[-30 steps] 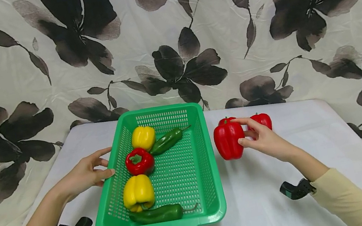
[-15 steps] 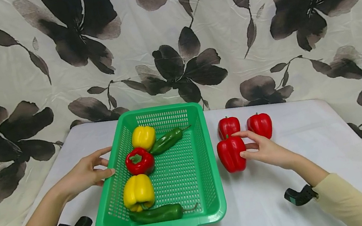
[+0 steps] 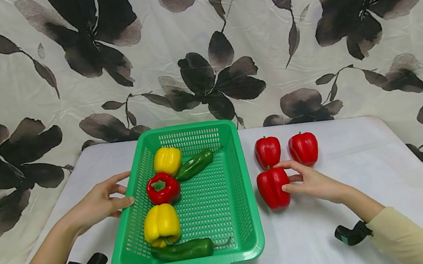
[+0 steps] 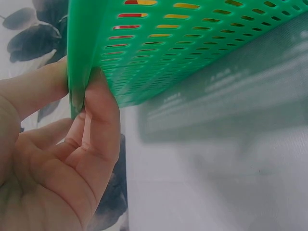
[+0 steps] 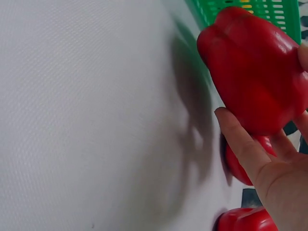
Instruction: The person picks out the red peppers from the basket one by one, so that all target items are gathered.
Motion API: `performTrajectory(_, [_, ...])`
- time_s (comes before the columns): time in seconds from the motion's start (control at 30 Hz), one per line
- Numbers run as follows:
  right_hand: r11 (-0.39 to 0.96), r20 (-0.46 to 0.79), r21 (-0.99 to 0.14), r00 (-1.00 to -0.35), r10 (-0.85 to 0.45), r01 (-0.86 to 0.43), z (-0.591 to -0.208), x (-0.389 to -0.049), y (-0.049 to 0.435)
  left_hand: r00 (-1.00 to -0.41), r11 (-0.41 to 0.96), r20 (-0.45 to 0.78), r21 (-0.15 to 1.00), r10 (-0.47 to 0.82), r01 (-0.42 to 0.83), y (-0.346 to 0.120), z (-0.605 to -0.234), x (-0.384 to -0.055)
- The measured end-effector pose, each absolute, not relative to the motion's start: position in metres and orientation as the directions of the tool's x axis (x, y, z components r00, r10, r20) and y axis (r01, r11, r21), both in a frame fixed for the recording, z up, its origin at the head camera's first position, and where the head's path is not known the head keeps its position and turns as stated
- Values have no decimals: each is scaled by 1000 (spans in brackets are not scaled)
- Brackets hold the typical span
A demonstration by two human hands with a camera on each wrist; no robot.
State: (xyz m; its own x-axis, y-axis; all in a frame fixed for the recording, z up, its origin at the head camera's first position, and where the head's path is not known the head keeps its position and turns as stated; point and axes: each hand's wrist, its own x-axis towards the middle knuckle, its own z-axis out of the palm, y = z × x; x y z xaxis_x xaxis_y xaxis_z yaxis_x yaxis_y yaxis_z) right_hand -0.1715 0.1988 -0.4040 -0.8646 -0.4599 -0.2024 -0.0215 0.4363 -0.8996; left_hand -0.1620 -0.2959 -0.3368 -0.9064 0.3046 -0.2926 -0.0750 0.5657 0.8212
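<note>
My left hand (image 3: 101,202) pinches the left rim of a green plastic basket (image 3: 252,200); in the left wrist view the rim (image 4: 81,57) lies between thumb and fingers. My right hand (image 3: 316,183) holds a red bell pepper (image 3: 273,188) by its right side, just right of the basket, stem toward the back. From the right wrist view, where the held pepper fills the upper right, I cannot tell whether its base touches the table. Behind it stand two more red bell peppers, one near the basket (image 3: 268,151) and one farther right (image 3: 304,148).
Inside the basket, along its left side, lie a yellow bell pepper (image 3: 167,160), a green chili pepper (image 3: 195,165), a red bell pepper (image 3: 163,188), another yellow bell pepper (image 3: 162,224) and another green chili (image 3: 185,250). A white cloth covers the table (image 3: 350,150), with a floral curtain (image 3: 194,36) behind.
My right hand has moved the held red pepper down and toward me, uncovering the two red peppers behind it. The left hand and the basket have stayed in place.
</note>
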Motion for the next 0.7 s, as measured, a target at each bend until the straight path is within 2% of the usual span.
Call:
performTrajectory(0.43, [460,-232,-888,-868,-440,4,-412,-173,203,-906,559,-289,826,309,-73,-296,-337,-161])
performTrajectory(0.7, [452,-211,-892,-858,-468,-27,-415,-173,210,-905,554,-289,829,311,-74,-296,-336,-161])
